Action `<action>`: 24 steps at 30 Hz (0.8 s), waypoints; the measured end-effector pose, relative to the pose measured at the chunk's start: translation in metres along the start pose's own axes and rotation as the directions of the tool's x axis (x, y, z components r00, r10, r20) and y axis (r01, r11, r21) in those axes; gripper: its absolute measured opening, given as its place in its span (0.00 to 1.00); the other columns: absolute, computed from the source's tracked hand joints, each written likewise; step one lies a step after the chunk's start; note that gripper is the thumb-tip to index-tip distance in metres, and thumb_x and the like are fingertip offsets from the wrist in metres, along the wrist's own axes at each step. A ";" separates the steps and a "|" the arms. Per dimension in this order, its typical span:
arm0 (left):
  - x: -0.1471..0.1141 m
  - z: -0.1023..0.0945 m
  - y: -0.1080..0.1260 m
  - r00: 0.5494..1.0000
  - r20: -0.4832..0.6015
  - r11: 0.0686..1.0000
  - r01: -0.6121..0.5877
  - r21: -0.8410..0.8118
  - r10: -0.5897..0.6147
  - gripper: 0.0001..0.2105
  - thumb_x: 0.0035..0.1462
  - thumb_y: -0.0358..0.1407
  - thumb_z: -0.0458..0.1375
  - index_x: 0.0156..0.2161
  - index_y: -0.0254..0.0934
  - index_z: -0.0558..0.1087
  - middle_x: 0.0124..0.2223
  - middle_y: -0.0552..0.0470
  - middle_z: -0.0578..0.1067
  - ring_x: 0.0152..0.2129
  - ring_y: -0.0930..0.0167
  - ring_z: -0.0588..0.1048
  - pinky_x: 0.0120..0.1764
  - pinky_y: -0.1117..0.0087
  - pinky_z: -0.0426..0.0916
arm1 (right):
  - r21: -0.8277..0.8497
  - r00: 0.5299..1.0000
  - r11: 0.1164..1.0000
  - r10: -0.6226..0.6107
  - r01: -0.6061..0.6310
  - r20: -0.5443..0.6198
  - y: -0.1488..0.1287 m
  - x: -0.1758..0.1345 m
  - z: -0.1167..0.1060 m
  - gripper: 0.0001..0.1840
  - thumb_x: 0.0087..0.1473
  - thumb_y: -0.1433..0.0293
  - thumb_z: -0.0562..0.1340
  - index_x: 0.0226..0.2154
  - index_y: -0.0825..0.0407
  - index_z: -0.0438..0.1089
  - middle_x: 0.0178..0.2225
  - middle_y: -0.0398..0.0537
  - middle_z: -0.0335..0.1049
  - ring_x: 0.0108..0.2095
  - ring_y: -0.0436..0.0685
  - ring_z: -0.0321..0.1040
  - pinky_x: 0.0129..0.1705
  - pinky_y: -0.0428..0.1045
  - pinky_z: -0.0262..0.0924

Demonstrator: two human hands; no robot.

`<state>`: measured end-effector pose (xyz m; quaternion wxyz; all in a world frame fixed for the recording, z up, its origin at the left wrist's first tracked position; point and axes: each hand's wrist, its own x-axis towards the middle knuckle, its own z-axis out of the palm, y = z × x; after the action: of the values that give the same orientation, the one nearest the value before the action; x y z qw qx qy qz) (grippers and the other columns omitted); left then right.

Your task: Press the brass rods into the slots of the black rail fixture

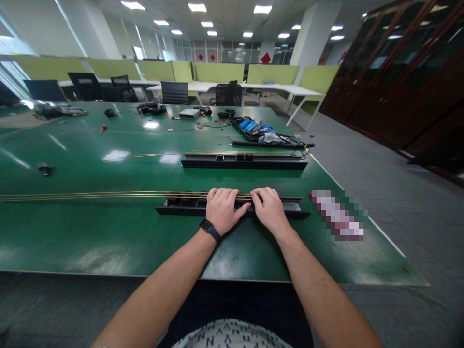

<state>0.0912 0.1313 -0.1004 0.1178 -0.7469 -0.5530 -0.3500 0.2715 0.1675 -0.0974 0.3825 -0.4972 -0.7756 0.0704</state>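
A long black channel-shaped profile [184,211] lies crosswise on the green table, with dark blocks [186,199] seated inside its left part. Several thin brass-coloured rods [90,195] run along its far side and stretch well past its left end. My left hand [224,212] is wrapped over the middle of the profile, fingers bent across the far edge and thumb pointing right. Just to its right, my right hand [270,209] has its thumb and fingertips pinched together at the rods. The fingertips hide exactly where the rods end.
Farther back lies a second black profile [246,165], with thin rods along it. Behind that is a black tray [237,126] with blue items. A blurred pink object [337,215] lies at right, near the table edge. A small dark part [45,168] stands at left.
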 end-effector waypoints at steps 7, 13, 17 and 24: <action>0.000 0.000 0.000 1.000 0.004 1.000 -0.004 -0.003 0.004 0.19 0.64 0.53 0.58 0.49 0.40 0.76 0.46 0.44 0.82 0.46 0.59 0.77 0.55 0.53 0.60 | -0.071 1.000 0.997 -0.016 0.015 -0.011 0.002 0.002 0.001 0.17 0.68 0.63 0.53 0.32 0.48 0.72 0.36 0.51 0.74 0.41 0.61 0.66 0.49 0.58 0.56; 0.000 -0.001 0.000 1.000 0.002 1.000 0.000 0.002 0.000 0.20 0.65 0.54 0.57 0.49 0.40 0.76 0.46 0.44 0.81 0.46 0.59 0.77 0.55 0.53 0.60 | -0.069 1.000 0.998 -0.005 0.003 -0.027 0.002 0.002 -0.001 0.16 0.67 0.65 0.53 0.32 0.48 0.72 0.36 0.51 0.75 0.41 0.60 0.67 0.50 0.58 0.55; 0.000 -0.001 0.000 1.000 0.004 1.000 -0.003 0.005 0.003 0.20 0.65 0.53 0.58 0.48 0.40 0.76 0.46 0.44 0.81 0.46 0.59 0.77 0.55 0.53 0.60 | -0.067 0.999 0.998 0.016 -0.018 -0.043 0.001 0.000 -0.001 0.16 0.68 0.62 0.54 0.34 0.49 0.74 0.37 0.51 0.75 0.42 0.60 0.66 0.51 0.57 0.55; 0.000 -0.001 0.000 1.000 -0.001 1.000 -0.012 0.009 0.012 0.20 0.65 0.54 0.57 0.48 0.39 0.76 0.46 0.45 0.82 0.46 0.59 0.77 0.55 0.54 0.60 | -0.132 0.999 0.991 0.036 -0.035 0.007 0.002 0.000 0.002 0.18 0.69 0.60 0.55 0.35 0.48 0.76 0.38 0.51 0.75 0.43 0.60 0.64 0.50 0.56 0.54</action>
<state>0.0910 0.1309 -0.1000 0.1234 -0.7494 -0.5500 -0.3473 0.2714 0.1690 -0.1001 0.3438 -0.5347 -0.7714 0.0283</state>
